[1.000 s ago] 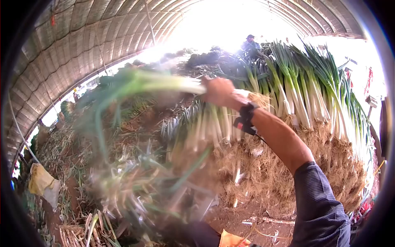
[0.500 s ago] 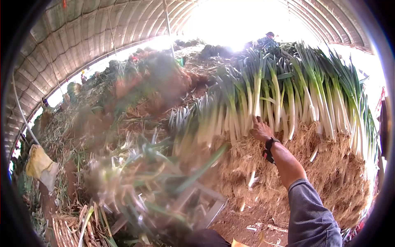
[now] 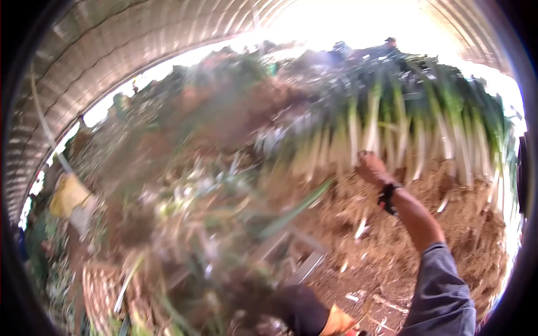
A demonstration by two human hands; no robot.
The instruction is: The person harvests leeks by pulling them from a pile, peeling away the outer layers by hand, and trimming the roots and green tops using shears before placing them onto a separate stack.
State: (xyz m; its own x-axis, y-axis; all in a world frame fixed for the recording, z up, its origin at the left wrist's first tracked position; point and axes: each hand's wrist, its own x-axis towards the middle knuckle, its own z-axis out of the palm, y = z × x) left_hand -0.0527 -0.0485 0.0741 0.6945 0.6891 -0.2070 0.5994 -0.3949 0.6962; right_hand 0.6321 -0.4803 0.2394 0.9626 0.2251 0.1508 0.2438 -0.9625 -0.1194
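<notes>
A dense row of leeks (image 3: 401, 126) leans against a mound at the right, green tops up and white stems down, with brown roots (image 3: 414, 224) below. My right hand (image 3: 372, 168) reaches in from the lower right, its fingers curled at the lower end of one white stem (image 3: 372, 131). The roots of that stem are hidden behind the hand. On the wrist is a dark band (image 3: 388, 197). My left hand does not show. Motion blurs much of the view.
Loose leaves and stalks lie blurred at the lower left, near a metal frame (image 3: 308, 267). A yellow and white cloth (image 3: 69, 199) hangs on a post. Tied stalks (image 3: 103, 291) stand lower left. A person (image 3: 390, 43) is behind the heap.
The view has swung, so the scene sits further right. My right hand's fingers, extended along a stem before, are now curled at its base. A dark rounded shape and an orange piece show more at the bottom.
</notes>
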